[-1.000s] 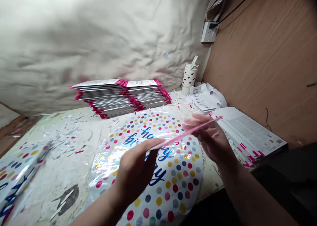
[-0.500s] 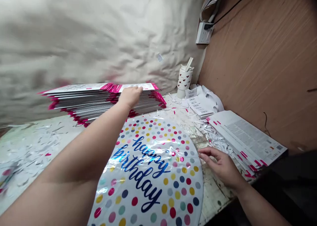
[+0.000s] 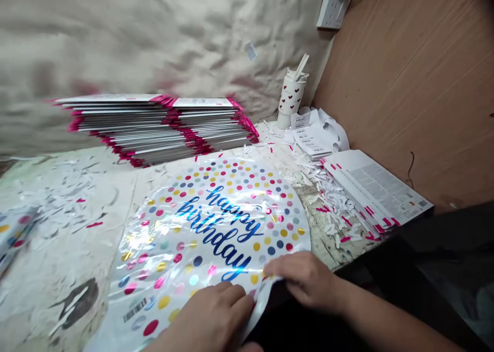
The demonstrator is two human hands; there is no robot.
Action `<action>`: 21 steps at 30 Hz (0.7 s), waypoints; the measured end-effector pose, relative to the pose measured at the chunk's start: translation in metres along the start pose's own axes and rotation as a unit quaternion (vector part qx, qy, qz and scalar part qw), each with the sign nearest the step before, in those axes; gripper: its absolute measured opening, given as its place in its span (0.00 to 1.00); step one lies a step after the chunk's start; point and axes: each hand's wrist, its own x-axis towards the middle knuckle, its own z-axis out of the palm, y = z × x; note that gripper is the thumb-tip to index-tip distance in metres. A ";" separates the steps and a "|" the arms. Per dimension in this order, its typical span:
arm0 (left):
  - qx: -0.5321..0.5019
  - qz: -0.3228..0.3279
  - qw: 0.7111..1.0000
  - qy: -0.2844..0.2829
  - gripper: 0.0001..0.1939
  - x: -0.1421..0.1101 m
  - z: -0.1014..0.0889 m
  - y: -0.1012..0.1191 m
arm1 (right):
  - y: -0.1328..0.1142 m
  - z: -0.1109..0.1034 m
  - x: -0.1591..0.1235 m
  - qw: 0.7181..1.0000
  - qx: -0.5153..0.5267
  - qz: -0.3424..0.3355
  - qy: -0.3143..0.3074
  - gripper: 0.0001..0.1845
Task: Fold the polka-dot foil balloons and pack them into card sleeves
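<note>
While both hands sit at the near rim of a round foil balloon, a plywood wall [image 3: 409, 84] runs along the right and a crumpled beige sheet [image 3: 154, 33] hangs behind a scuffed, flaking workbench [image 3: 73, 197]. A wall socket [image 3: 334, 4] is high up at the corner. Two overlapping stacks of flat pink-edged packages [image 3: 154, 128] lie at the back of the bench, and a stack of printed packaging cards [image 3: 372, 187] lies at the right. The foil balloon [image 3: 216, 228], printed "happy birthday" in blue over coloured polka dots, lies flat on the bench in front of the stacks, its near rim bent up between the hands. The left hand [image 3: 208, 318] rests on the foil near that rim, fingers together and curled slightly. The right hand [image 3: 304, 282] is at the raised rim, fingers bent over it, thumb hidden; a firm grip cannot be told for either hand. A heart-print cup [image 3: 289, 97] holding white sticks stands in the back corner beside printed slips [image 3: 312, 138]. White and pink paper scraps [image 3: 328, 208] litter the bench.
</note>
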 end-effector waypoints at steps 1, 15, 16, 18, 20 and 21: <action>-0.016 -0.022 1.000 0.015 0.09 -0.015 0.008 0.004 | 0.001 -0.001 -0.001 1.000 0.003 0.017 0.017 0.21; -0.197 -0.213 0.951 0.104 0.08 -0.006 0.009 -0.024 | -0.031 -0.008 0.044 0.989 -0.003 0.047 -0.141 0.09; -0.149 -0.211 0.959 0.116 0.03 -0.010 0.010 -0.027 | -0.029 -0.003 0.048 0.991 -0.008 0.045 -0.129 0.07; -0.033 -0.219 0.965 0.143 0.11 -0.031 0.012 -0.039 | -0.022 0.002 0.049 0.996 0.016 0.053 -0.071 0.08; 0.088 -0.238 0.955 0.157 0.18 -0.062 0.012 -0.056 | -0.012 0.002 0.043 0.995 0.069 0.068 0.012 0.10; 0.142 -0.248 0.945 0.156 0.19 -0.079 0.011 -0.064 | -0.009 0.001 0.038 0.992 0.092 0.075 0.043 0.11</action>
